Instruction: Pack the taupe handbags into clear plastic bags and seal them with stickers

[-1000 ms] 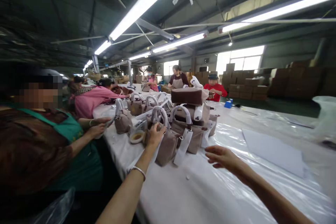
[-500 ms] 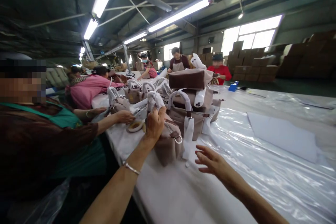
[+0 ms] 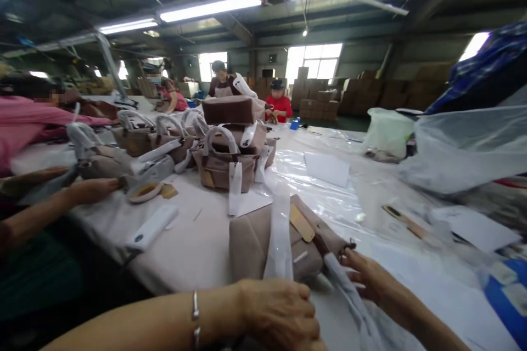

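Lying tilted on the table in front of me is a taupe handbag [image 3: 250,244] with a tan paper tag [image 3: 302,223] and white wrapping on its straps. My left hand [image 3: 280,310], a bracelet at its wrist, is closed at the bag's near side, where a white-wrapped handle [image 3: 280,236] runs into it; its fingertips are hidden. My right hand [image 3: 368,277] reaches the bag's right end by a small metal fitting. Its fingers are apart and touch the bag's edge near a loose wrapped strap [image 3: 349,296].
More handbags [image 3: 224,167] with wrapped handles are stacked beyond. A tape roll [image 3: 144,193] and a white packet [image 3: 152,227] lie at left, near a co-worker's hand [image 3: 93,191]. Clear plastic sheeting [image 3: 288,162], a knife-like tool [image 3: 401,219] and plastic bags [image 3: 387,131] are toward the right.
The handbag in my left hand has come nearer and to the right, turned on its side. My right hand has met its end. My view has swung right.
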`<state>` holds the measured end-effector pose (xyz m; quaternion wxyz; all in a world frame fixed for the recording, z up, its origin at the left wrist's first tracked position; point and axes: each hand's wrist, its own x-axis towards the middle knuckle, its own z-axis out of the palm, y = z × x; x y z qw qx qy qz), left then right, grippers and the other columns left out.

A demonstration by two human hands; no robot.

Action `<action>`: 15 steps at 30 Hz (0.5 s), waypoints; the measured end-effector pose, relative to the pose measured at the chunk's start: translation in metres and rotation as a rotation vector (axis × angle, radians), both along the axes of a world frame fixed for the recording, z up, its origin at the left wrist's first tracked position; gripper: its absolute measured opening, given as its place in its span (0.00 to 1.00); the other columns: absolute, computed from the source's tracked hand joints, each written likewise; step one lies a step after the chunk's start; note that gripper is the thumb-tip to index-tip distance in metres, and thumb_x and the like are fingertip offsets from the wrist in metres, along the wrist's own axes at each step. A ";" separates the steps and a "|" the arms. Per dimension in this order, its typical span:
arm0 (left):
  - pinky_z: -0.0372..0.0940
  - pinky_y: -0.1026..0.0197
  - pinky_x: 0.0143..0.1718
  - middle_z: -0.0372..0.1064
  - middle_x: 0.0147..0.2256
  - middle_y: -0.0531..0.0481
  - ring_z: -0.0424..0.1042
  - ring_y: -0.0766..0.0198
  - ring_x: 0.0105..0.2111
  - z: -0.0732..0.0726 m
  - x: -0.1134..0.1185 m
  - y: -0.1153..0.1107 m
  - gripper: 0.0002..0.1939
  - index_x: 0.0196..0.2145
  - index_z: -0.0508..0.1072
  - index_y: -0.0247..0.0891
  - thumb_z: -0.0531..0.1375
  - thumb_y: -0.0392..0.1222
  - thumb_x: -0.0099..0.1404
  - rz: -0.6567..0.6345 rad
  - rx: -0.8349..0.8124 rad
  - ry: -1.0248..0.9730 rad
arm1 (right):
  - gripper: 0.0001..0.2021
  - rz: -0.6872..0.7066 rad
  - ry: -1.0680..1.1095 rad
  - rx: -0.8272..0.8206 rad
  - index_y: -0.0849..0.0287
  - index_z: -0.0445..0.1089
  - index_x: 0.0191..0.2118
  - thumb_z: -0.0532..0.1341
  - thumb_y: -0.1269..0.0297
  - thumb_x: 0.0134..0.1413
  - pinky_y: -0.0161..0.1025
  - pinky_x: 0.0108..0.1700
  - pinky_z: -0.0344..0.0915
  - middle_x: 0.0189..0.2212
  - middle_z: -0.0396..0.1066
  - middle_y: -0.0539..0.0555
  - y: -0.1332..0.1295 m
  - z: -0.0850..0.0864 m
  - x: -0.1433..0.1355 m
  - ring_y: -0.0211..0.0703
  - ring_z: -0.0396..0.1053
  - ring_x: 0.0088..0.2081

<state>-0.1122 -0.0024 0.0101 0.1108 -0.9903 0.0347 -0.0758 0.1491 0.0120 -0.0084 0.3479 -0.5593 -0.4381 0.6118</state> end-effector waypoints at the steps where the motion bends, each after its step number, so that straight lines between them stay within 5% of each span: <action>1: 0.63 0.60 0.34 0.68 0.25 0.56 0.69 0.66 0.27 -0.007 0.001 -0.001 0.05 0.30 0.70 0.41 0.63 0.38 0.64 -0.027 -0.030 0.005 | 0.33 -0.063 -0.070 -0.012 0.54 0.69 0.52 0.61 0.34 0.49 0.50 0.45 0.74 0.57 0.68 0.64 -0.005 -0.010 0.010 0.61 0.73 0.50; 4: 0.64 0.61 0.36 0.68 0.27 0.56 0.68 0.66 0.27 -0.011 -0.002 -0.007 0.04 0.36 0.71 0.39 0.62 0.40 0.66 0.000 -0.118 -0.061 | 0.42 -0.299 -0.313 0.126 0.57 0.60 0.60 0.65 0.36 0.43 0.53 0.48 0.73 0.62 0.59 0.68 -0.003 -0.027 0.030 0.64 0.69 0.55; 6: 0.66 0.60 0.37 0.71 0.31 0.52 0.70 0.63 0.30 -0.005 -0.007 -0.012 0.10 0.43 0.70 0.37 0.60 0.45 0.68 0.162 -0.185 -0.216 | 0.42 -0.334 -0.482 0.327 0.58 0.58 0.61 0.64 0.38 0.45 0.55 0.52 0.70 0.63 0.58 0.67 0.010 -0.023 0.029 0.63 0.67 0.57; 10: 0.65 0.55 0.48 0.71 0.48 0.42 0.71 0.55 0.47 0.000 -0.014 -0.013 0.15 0.53 0.66 0.38 0.56 0.38 0.69 0.657 -0.188 -0.636 | 0.31 -0.135 -0.571 0.591 0.57 0.64 0.58 0.61 0.44 0.52 0.55 0.57 0.65 0.58 0.65 0.62 0.041 0.002 -0.007 0.58 0.67 0.56; 15: 0.57 0.33 0.58 0.58 0.62 0.38 0.56 0.37 0.63 -0.029 -0.025 0.003 0.29 0.57 0.66 0.44 0.64 0.40 0.58 1.198 -0.137 -0.854 | 0.23 0.098 -0.654 0.828 0.54 0.69 0.53 0.65 0.53 0.53 0.52 0.60 0.61 0.55 0.68 0.57 0.052 0.020 -0.058 0.54 0.65 0.57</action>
